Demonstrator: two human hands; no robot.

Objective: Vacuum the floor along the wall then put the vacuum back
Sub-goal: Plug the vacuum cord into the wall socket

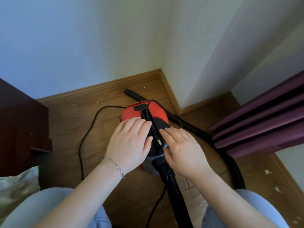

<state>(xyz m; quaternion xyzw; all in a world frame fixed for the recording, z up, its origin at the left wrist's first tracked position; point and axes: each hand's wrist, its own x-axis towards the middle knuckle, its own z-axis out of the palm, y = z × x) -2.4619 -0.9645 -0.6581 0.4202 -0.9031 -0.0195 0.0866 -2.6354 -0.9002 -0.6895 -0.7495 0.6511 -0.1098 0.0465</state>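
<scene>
Vacuum: red-and-black plastic canister vacuum (144,112), standing on the brown wood-plank floor (65,129) in the corner, near the wooden skirting board (115,83) and the white wall (98,38).
Handling estimate: rigid moulded shell, likely moderately heavy because of the motor; smooth and somewhat slippery on the domed top. Lift by the black carry handle (139,107) on the red lid, not by hose or cord.
Power cord: thin black flexible cable (88,129), laid over the top of the canister, with the rest looping across the floor on the left. Limp; will slide off unless tucked or wound.
Plug: black plug with brass pins (158,142), lying on the black dome between the two hands. Take hold of the plug body, not the pins.
Hose: black ribbed flexible hose (176,183), leaving the canister's near side and curving round on the right. Springy; tends to uncoil.
Wand: black rigid tube (133,94), lying on the floor behind the canister, its open end close to the skirting.
Left hand (130,143): fingers extended and spread, resting flat on the canister top; grasping nothing.
Right hand (182,150): fingers extended, laid beside the plug; no closed grip visible.
Surroundings: purple pleated curtain (263,122) on the right; dark wooden cabinet (19,122) on the left; pale debris flecks (267,171) on the floor.
</scene>
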